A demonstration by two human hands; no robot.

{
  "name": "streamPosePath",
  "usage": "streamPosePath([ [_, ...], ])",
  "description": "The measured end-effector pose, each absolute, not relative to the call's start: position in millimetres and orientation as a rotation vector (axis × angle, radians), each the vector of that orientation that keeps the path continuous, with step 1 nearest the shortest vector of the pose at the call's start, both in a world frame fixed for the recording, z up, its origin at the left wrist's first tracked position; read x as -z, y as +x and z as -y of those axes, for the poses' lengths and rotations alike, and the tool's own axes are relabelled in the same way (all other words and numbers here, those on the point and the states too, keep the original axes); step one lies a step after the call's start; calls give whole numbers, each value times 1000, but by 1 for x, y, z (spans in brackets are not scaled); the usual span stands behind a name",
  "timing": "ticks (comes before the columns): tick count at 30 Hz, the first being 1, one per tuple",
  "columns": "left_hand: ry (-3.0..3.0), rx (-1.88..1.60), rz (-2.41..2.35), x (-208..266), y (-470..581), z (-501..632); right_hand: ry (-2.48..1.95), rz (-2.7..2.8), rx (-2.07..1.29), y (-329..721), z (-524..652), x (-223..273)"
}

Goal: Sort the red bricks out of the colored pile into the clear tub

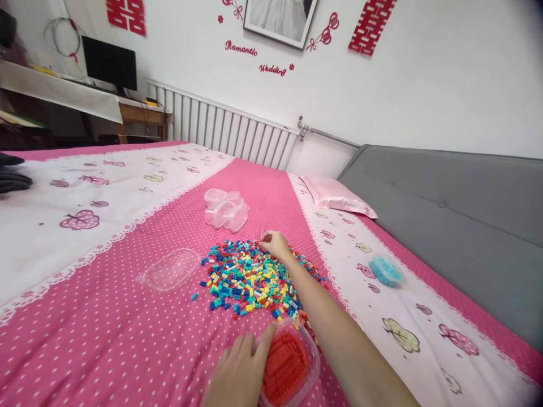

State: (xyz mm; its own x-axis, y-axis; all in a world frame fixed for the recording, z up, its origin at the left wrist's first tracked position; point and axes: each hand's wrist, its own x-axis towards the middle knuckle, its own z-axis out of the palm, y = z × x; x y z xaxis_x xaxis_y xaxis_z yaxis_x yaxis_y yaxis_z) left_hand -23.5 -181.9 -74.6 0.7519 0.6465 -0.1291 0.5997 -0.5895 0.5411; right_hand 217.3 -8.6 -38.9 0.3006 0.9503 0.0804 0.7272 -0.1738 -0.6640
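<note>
Centre of frame, head view: right hand (274, 244) at far edge of a heap of small multicoloured plastic bricks (250, 277), fingertips nearly together; cannot tell whether a brick is pinched. Lower centre: left hand (240, 364), thumb at rim of clear plastic tub of red bricks (285, 367), grip unclear. Bare pink dotted bedspread (106, 339), lower left. Clear oval plastic lid (172, 270) left of heap; right forearm (324, 316) crosses heap's right side.

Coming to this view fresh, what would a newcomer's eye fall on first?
Probably the multicolored pile of plastic bricks on the pink bedspread, the right hand at its far edge. Next, the clear tub of red bricks nearest the camera, the left hand at its left edge. On the wall, red double-happiness cutouts flank a framed picture.
</note>
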Motion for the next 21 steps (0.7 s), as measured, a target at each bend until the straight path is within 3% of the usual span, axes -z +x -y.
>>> streamPosePath([
  [13,2291,-233,-859,33,-35,195,-1322,1392,-884,224,133,-28],
  [21,2343,-302,-832,33,-35,195,-1372,1302,-734,197,227,-46],
])
